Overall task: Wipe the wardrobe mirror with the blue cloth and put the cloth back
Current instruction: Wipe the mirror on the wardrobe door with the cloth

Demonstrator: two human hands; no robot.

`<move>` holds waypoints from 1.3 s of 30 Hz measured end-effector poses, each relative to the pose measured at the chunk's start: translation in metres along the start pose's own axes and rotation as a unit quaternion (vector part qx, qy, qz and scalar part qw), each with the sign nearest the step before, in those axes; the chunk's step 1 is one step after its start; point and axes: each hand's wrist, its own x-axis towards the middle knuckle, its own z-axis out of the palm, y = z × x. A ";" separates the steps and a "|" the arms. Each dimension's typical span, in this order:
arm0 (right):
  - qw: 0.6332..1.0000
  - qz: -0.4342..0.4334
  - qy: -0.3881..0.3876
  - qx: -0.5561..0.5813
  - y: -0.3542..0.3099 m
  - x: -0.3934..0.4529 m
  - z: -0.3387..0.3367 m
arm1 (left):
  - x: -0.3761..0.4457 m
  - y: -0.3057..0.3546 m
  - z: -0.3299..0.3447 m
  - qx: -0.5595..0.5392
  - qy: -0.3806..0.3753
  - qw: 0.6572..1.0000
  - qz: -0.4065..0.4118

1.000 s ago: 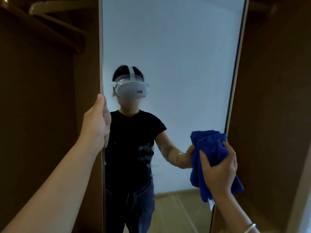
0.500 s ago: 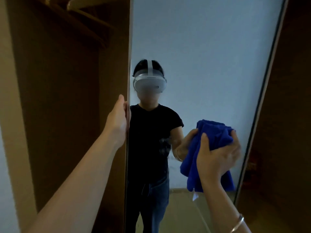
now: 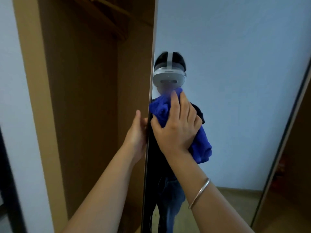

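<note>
Count: 2 hands, left hand [image 3: 137, 132] and right hand [image 3: 176, 126]. 1 blue cloth [image 3: 200, 145], bunched under the right fingers [image 3: 184, 105]. 1 mirror [image 3: 235, 81], its edge under the left fingers. 1 bracelet [image 3: 200, 192]. 1 wardrobe [image 3: 84, 98].

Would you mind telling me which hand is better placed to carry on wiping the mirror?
Right. The right hand presses the blue cloth flat against the mirror, while the left hand grips the mirror's edge, steadying it.
</note>
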 end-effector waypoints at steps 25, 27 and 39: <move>0.845 -0.464 -0.265 -0.004 0.060 -0.047 -0.027 | -0.016 0.002 0.006 0.021 0.035 0.999 -0.029; 0.807 -0.513 -0.290 0.020 0.064 -0.035 -0.030 | -0.017 0.005 0.009 0.012 0.040 0.999 -0.023; 0.860 -0.445 -0.249 0.018 0.037 0.076 -0.027 | -0.015 0.004 0.004 -0.048 0.022 0.999 0.003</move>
